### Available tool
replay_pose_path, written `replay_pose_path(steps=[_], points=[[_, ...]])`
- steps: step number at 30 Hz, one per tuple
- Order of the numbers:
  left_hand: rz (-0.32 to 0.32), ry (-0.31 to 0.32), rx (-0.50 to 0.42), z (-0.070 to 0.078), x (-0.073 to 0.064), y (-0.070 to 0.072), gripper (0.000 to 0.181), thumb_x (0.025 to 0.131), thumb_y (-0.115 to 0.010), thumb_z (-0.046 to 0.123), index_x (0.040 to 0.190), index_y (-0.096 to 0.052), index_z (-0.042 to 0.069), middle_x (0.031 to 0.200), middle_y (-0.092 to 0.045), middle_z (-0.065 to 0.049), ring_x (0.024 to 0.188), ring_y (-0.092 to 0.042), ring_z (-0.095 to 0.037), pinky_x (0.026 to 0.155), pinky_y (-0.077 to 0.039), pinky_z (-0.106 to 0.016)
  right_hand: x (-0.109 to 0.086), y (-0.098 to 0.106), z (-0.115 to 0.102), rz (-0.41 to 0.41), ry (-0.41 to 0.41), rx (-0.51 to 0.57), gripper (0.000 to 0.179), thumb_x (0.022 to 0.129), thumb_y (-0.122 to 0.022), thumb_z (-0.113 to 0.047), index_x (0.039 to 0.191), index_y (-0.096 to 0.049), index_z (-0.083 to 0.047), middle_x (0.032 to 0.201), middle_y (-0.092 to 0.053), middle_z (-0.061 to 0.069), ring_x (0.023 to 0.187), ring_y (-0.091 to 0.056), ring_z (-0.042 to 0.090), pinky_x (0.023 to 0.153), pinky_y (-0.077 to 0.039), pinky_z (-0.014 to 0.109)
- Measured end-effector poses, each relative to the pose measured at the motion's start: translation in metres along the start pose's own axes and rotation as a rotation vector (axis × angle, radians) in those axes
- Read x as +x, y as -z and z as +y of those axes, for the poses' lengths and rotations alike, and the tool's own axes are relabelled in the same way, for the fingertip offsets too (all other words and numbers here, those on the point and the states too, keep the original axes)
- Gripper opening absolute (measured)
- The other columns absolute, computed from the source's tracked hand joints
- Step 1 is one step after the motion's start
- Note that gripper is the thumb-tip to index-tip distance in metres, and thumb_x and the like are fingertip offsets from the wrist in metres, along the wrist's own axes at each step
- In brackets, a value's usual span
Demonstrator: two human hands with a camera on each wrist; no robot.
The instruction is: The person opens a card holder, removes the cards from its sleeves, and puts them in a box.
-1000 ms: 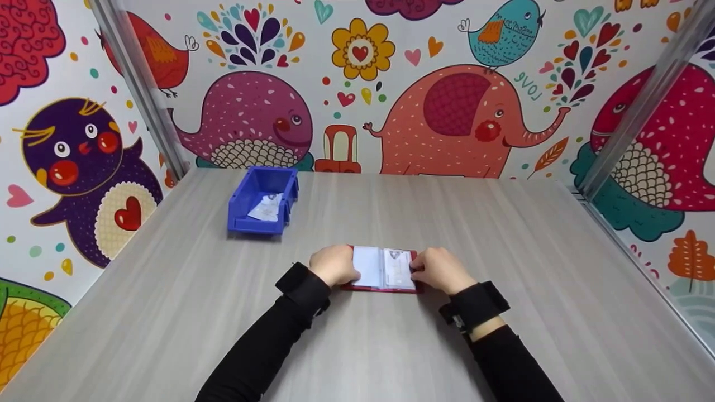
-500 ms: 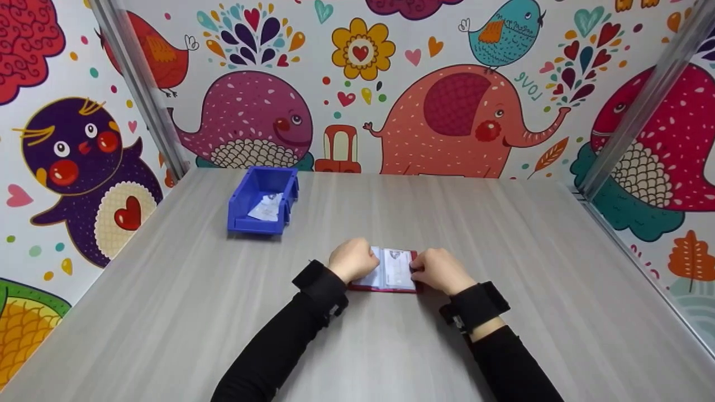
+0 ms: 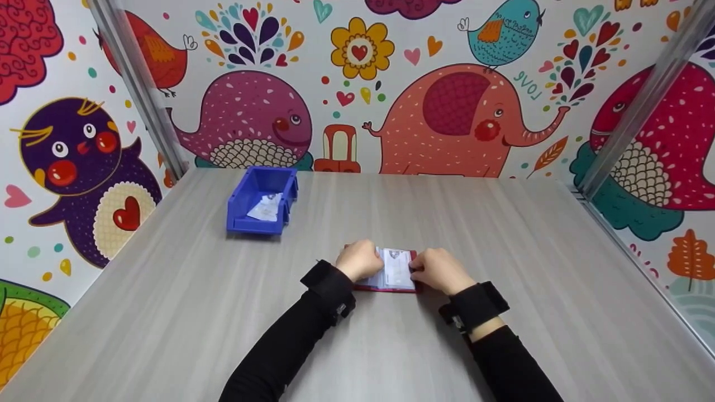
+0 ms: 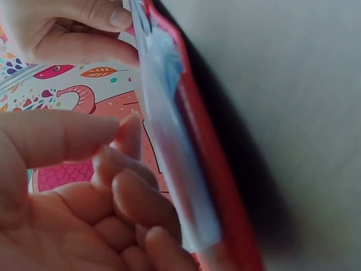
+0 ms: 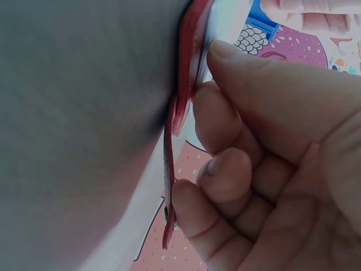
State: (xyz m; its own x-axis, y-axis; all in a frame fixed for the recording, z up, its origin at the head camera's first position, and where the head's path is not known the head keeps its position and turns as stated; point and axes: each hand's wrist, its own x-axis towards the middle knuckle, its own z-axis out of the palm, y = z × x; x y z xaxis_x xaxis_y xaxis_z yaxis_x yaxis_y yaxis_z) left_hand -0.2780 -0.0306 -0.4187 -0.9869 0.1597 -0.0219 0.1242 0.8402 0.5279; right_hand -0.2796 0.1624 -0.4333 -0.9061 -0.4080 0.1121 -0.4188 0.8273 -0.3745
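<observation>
A red card holder (image 3: 385,290) with clear plastic sleeves lies opened out on the table. A white slip with a dark printed emblem (image 3: 397,270) shows in its right half. My right hand (image 3: 441,271) pinches the holder's right edge, thumb on the inner side; in the right wrist view a finger touches its narrow red strap (image 5: 168,164). Over the left half is my left hand (image 3: 359,261), hiding much of that side. Seen from the left wrist, its fingers are curled beside the sleeves (image 4: 169,135), nothing visible between thumb and forefinger.
A blue bin (image 3: 254,226) stands farther back on the left, with white paper (image 3: 265,207) inside. The wood-grain table (image 3: 475,212) meets walls printed with cartoon animals at the back and sides. Black bands circle both wrists.
My left hand has moved right, from the holder's left edge onto its left half, covering more of that page. The right hand keeps its grip in place.
</observation>
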Motion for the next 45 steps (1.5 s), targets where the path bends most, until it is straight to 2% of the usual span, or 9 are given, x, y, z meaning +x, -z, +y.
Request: replay_pose_path(steps=[7,14,18,26,34,41,45], points=[[-0.02,0.02,0.022,-0.0004,0.0025,-0.0042,0.027,0.076,-0.056,0.004,0.059,-0.04,0.016,0.068,-0.051,-0.003,0.061,-0.046,-0.018,0.054,-0.036,-0.033,-0.0003,0.0,-0.0003,-0.004,-0.004,-0.001,0.011,0.081,-0.079,-0.005,0.092,-0.078,-0.003,0.084,-0.071,0.006,0.069,-0.053,0.017,0.069,-0.05,0.037],[-0.025,0.036,0.053,0.0021,0.0024,-0.0049,0.015,0.076,-0.057,0.005,0.065,-0.05,0.012,0.081,-0.06,-0.005,0.068,-0.05,-0.02,0.063,-0.046,-0.039,-0.0004,-0.0002,0.001,0.011,0.004,-0.023,0.014,0.08,-0.08,-0.007,0.094,-0.079,-0.004,0.09,-0.074,0.008,0.079,-0.064,0.021,0.075,-0.052,0.04],[-0.02,0.045,0.059,0.0027,0.0016,-0.0058,0.009,0.077,-0.057,0.005,0.069,-0.055,0.009,0.087,-0.064,-0.007,0.07,-0.052,-0.021,0.066,-0.049,-0.043,-0.0005,-0.0005,0.0015,0.011,0.003,-0.015,0.014,0.08,-0.08,-0.006,0.094,-0.079,-0.004,0.09,-0.073,0.008,0.078,-0.064,0.021,0.075,-0.052,0.041],[-0.035,0.047,0.076,0.0026,0.0038,-0.007,0.003,0.078,-0.058,0.007,0.077,-0.061,0.007,0.092,-0.066,-0.008,0.072,-0.053,-0.021,0.068,-0.05,-0.043,-0.0007,-0.0007,0.0015,-0.004,-0.018,-0.004,0.016,0.081,-0.079,-0.006,0.096,-0.078,-0.004,0.092,-0.074,0.009,0.081,-0.065,0.022,0.077,-0.052,0.041],[-0.075,0.046,0.085,0.0049,0.0061,-0.0059,0.003,0.081,-0.06,0.009,0.079,-0.061,0.007,0.092,-0.065,-0.009,0.076,-0.054,-0.022,0.071,-0.049,-0.042,-0.0009,0.0001,0.0009,0.002,-0.009,-0.001,0.01,0.081,-0.079,-0.006,0.091,-0.079,-0.006,0.086,-0.072,0.005,0.073,-0.058,0.017,0.072,-0.05,0.038],[-0.103,0.04,0.115,0.0058,0.0089,-0.0061,0.023,0.081,-0.065,0.019,0.066,-0.049,0.014,0.075,-0.055,-0.002,0.067,-0.049,-0.019,0.063,-0.042,-0.036,-0.0015,-0.0008,0.0021,0.024,0.027,-0.018,0.006,0.079,-0.079,-0.004,0.084,-0.077,-0.007,0.081,-0.071,0.002,0.069,-0.055,0.016,0.069,-0.05,0.039],[-0.098,0.053,0.107,0.0065,0.009,-0.006,0.026,0.081,-0.066,0.02,0.064,-0.047,0.015,0.074,-0.054,-0.001,0.066,-0.048,-0.018,0.062,-0.041,-0.037,-0.0019,-0.0013,0.003,0.036,0.045,-0.021,0.006,0.078,-0.079,-0.004,0.08,-0.076,-0.008,0.078,-0.069,0.001,0.067,-0.052,0.015,0.067,-0.049,0.038]])
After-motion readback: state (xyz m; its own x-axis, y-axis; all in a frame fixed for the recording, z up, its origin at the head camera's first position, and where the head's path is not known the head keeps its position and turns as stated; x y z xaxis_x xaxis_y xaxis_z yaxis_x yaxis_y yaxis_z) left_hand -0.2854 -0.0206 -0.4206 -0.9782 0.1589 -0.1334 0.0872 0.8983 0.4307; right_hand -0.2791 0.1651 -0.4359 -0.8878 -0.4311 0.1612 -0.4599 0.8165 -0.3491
